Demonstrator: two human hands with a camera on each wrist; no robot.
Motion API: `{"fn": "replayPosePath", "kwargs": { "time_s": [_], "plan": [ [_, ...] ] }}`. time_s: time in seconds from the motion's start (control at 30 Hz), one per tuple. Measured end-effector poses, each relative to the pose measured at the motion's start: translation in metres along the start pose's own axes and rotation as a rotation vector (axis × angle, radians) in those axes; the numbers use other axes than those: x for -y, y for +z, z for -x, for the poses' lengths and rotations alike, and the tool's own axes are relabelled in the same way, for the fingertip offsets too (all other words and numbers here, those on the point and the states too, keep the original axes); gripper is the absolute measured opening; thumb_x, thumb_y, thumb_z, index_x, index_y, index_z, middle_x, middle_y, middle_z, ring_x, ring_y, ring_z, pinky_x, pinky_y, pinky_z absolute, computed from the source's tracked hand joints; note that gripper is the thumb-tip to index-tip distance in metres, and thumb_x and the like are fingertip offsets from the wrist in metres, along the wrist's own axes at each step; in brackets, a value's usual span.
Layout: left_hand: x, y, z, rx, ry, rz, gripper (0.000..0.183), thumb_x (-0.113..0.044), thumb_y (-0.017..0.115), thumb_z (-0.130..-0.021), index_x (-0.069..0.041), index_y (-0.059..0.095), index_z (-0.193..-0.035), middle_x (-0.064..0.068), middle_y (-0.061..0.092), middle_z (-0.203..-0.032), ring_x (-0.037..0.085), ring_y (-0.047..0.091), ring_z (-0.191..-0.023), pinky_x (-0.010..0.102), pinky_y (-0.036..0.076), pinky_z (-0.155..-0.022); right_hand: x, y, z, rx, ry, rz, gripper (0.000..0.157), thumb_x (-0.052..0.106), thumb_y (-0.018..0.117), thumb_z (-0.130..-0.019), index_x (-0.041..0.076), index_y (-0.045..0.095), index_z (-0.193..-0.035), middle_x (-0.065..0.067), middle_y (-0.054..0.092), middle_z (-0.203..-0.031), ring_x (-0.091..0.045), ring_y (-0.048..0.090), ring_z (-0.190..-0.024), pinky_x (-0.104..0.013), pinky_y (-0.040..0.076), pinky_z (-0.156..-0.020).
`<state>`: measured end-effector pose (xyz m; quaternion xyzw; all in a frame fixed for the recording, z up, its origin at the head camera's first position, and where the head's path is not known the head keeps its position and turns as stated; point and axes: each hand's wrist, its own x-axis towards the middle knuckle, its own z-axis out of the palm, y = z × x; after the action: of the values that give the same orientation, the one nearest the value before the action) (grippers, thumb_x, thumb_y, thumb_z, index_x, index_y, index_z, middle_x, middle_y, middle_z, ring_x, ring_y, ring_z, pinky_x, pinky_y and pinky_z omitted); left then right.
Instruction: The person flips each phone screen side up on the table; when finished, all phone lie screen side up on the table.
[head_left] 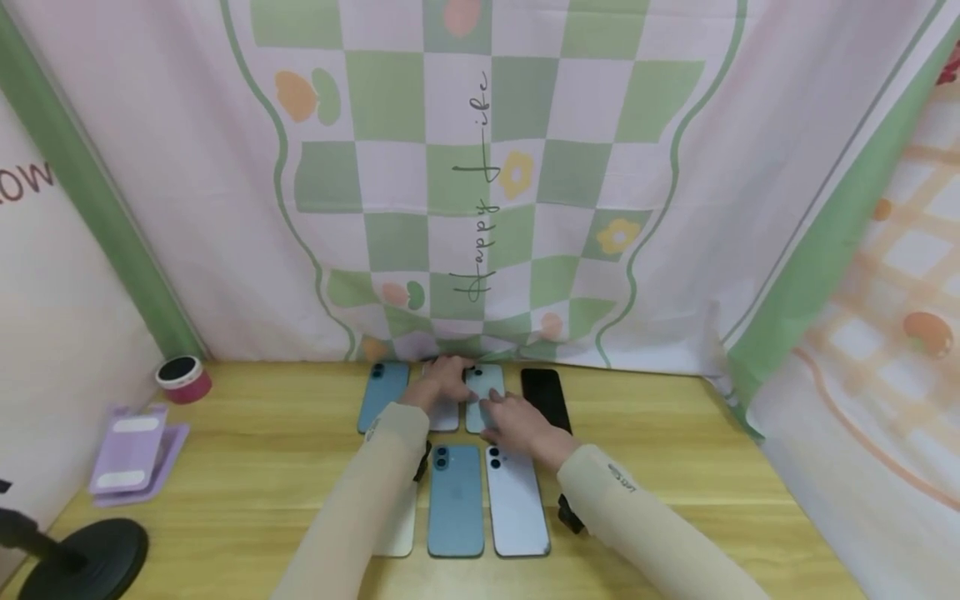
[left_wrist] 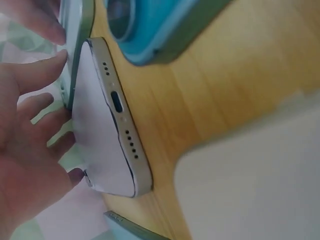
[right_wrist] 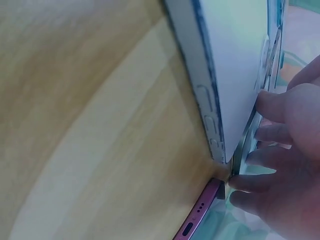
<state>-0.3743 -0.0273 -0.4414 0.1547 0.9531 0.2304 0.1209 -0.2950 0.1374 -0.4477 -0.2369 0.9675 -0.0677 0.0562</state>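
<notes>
A pale blue phone (head_left: 483,385) lies in the back row, camera side up, with both hands at it. My left hand (head_left: 447,377) reaches over the whitish phone (head_left: 447,418) beside it, fingertips at the pale blue phone's upper left edge. In the left wrist view, its fingers (left_wrist: 42,72) are spread, not curled round anything. My right hand (head_left: 521,423) touches the pale blue phone's lower right side with extended fingers (right_wrist: 257,157). Below it lies a white phone (head_left: 519,508), partly covered by the hand.
A blue phone (head_left: 383,396) and a black phone (head_left: 546,398) flank the back row. In front lie a teal phone (head_left: 456,504) and a cream phone (head_left: 397,529), partly under the left sleeve. At left stand a purple holder (head_left: 129,454), a pink tub (head_left: 187,387) and a black round base (head_left: 93,558).
</notes>
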Motion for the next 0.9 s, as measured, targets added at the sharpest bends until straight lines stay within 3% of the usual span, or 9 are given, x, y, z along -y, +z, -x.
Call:
{"fn": "replayPosePath", "kwargs": {
  "time_s": [0.2,0.5,0.77,0.9],
  "plan": [
    [0.0003,0.0002,-0.0024,-0.004,-0.019,0.188,0.069,-0.007,0.065,-0.086,-0.013,0.05,-0.154,0.013,0.053,-0.158,0.034,0.052,-0.143,0.053,0.038,-0.124,0.0022,-0.0005,-0.0003,0.013,-0.017,0.068,0.051,0.03,0.067,-0.102,0.005,0.056,-0.145,-0.027,0.052,-0.154,-0.044,0.059,-0.134,-0.053,0.051,-0.112],
    [0.0008,0.0038,-0.0083,-0.058,-0.003,0.392,0.068,-0.001,0.057,-0.087,-0.008,0.048,-0.154,0.017,0.053,-0.157,0.037,0.049,-0.147,0.053,0.04,-0.123,-0.001,0.0014,0.0026,0.038,-0.043,0.065,0.06,0.03,0.061,-0.105,0.009,0.042,-0.158,-0.028,0.043,-0.161,-0.047,0.05,-0.143,-0.055,0.046,-0.118],
    [-0.0031,0.0059,-0.0096,-0.186,0.01,0.476,0.062,0.003,0.055,-0.083,0.001,0.053,-0.145,0.024,0.061,-0.143,0.039,0.058,-0.134,0.052,0.048,-0.115,-0.007,0.0024,0.0047,0.011,-0.068,0.054,0.058,0.031,0.057,-0.107,0.008,0.041,-0.159,-0.03,0.042,-0.161,-0.047,0.053,-0.14,-0.055,0.048,-0.115],
    [-0.0039,0.0069,-0.0099,-0.203,-0.003,0.525,0.062,0.006,0.054,-0.084,0.001,0.052,-0.146,0.024,0.062,-0.142,0.038,0.058,-0.133,0.051,0.049,-0.113,-0.0069,0.0031,0.0067,0.012,-0.059,0.037,0.057,0.03,0.055,-0.108,0.007,0.04,-0.159,-0.032,0.04,-0.161,-0.049,0.05,-0.142,-0.057,0.046,-0.117]
  ]
}}
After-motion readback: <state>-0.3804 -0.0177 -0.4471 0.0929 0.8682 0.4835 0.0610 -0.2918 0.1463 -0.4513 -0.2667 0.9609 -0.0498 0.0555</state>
